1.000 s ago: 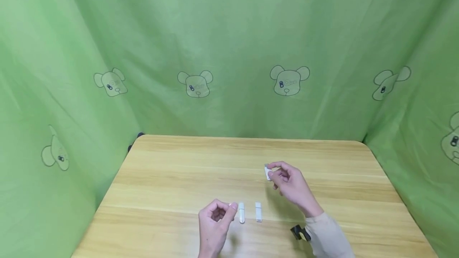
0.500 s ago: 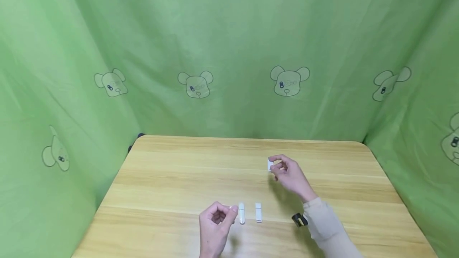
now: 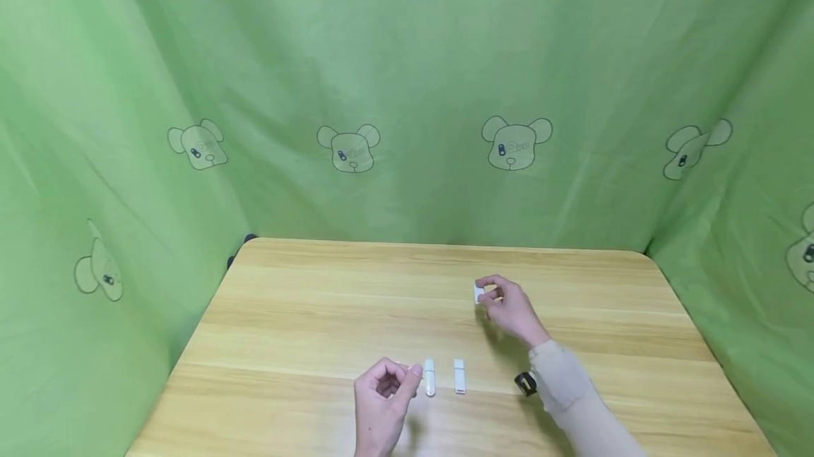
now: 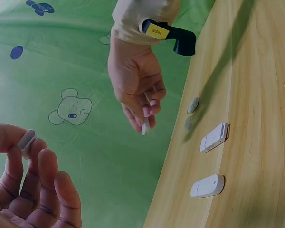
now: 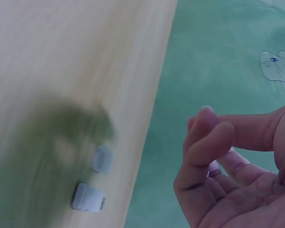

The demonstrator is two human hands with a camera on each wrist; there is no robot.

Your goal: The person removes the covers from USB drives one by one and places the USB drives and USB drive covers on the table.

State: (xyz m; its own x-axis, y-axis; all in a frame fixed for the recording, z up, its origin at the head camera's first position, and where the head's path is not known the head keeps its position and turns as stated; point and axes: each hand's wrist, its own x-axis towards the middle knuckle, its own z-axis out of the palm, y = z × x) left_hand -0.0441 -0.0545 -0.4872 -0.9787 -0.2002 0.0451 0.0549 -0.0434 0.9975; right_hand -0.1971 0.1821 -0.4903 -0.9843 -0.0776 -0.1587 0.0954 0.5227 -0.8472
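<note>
In the head view my left hand [image 3: 380,404] pinches a small white piece with a grey oval end [image 4: 27,142] between thumb and fingers, above the table. A rounded white USB stick [image 3: 429,378] lies on the table just right of that hand. Beside it lies a squarer white USB stick [image 3: 459,376], parallel to it. My right hand [image 3: 514,310] is farther forward and right, raised off the table, and grips a small white USB stick [image 3: 479,292] between thumb and curled fingers. In the right wrist view the fingers mostly hide what they hold.
The wooden table [image 3: 318,301] has green curtains [image 3: 420,54] with bear faces behind it and at both sides. A small pale piece [image 4: 193,105] lies on the table beyond the sticks in the left wrist view. A black wrist camera [image 3: 526,383] hangs by the right sleeve [image 3: 566,379].
My right hand has moved forward with the white USB stick, then held nearly still over the last half second while its forearm swung slightly left. The left hand has barely moved.
</note>
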